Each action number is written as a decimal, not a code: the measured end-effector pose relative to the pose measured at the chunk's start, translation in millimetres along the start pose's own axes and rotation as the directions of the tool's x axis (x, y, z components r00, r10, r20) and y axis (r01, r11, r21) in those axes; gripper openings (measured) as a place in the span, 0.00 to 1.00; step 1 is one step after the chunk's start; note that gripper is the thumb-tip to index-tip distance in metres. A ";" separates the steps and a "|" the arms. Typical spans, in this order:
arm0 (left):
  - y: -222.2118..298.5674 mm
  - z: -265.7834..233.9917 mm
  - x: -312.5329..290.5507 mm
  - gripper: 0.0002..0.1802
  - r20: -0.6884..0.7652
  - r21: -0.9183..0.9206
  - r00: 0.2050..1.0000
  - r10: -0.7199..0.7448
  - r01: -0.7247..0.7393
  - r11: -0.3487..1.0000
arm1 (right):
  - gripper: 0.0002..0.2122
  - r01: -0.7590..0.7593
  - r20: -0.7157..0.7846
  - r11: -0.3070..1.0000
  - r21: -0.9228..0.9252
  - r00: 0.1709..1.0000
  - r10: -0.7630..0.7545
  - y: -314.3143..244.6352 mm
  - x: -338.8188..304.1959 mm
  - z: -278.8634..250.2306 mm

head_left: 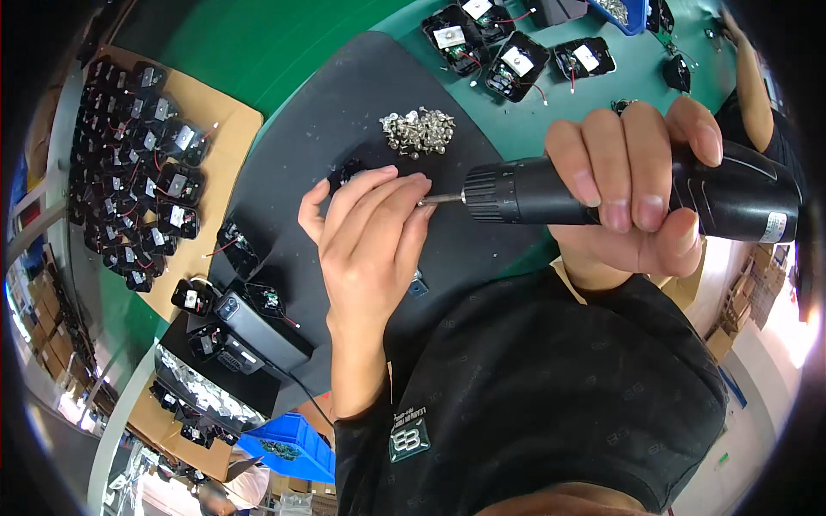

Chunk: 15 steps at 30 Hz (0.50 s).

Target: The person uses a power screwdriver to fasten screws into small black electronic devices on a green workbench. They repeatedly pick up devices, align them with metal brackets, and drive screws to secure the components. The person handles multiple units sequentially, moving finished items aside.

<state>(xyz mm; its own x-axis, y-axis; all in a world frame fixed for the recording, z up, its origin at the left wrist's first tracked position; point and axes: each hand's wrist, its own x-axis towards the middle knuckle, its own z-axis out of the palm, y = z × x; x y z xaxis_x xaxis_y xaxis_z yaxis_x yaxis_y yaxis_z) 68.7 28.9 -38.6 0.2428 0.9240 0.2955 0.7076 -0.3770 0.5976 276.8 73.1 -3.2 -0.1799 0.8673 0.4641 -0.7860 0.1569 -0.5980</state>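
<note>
My right hand (619,185) grips a black electric screwdriver (533,191), held level with its bit pointing left. The steel bit (446,199) reaches the fingertips of my left hand (366,228). There the left fingers pinch together on a small silver screw (422,204) at the bit's tip, mostly hidden by the fingers. Beyond the left hand a black part (348,169) lies on the dark mat (318,112), partly covered by the fingers. A heap of silver screws (419,132) sits on the mat just past the bit.
Many black housings (142,172) with wires crowd a cardboard sheet (228,116) at left. Several more housings (516,64) lie on the green table at the back. A phone (249,320) leans near the left. At the far right another person's arm (753,86) shows.
</note>
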 end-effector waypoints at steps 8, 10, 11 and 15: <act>6.0 -6.9 -4.5 0.09 -0.041 0.017 0.999 -0.010 0.010 1.000 | 0.18 -0.041 0.067 0.999 -0.026 0.997 0.043 -1.8 -0.5 4.8; 7.4 -10.2 -3.3 0.09 -0.022 0.036 1.000 -0.012 0.013 0.999 | 0.17 -0.049 0.075 0.998 -0.032 0.996 0.051 -0.5 -0.3 6.6; 7.6 -11.3 -2.9 0.09 -0.011 0.045 1.000 -0.012 0.013 0.999 | 0.17 -0.052 0.072 0.998 -0.036 0.996 0.054 -0.5 -0.4 7.7; 0.0 -15.9 -5.4 0.16 0.002 0.027 1.000 0.008 -0.008 1.000 | 0.17 -0.061 0.059 0.998 -0.030 0.996 0.063 4.0 0.5 9.6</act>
<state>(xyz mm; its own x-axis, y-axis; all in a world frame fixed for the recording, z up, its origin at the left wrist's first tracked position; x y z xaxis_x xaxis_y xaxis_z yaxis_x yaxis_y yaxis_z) 56.8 22.9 -28.4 0.2497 0.9210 0.2991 0.7235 -0.3827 0.5745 267.9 69.6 1.0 -0.2636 0.8463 0.4630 -0.7552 0.1176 -0.6449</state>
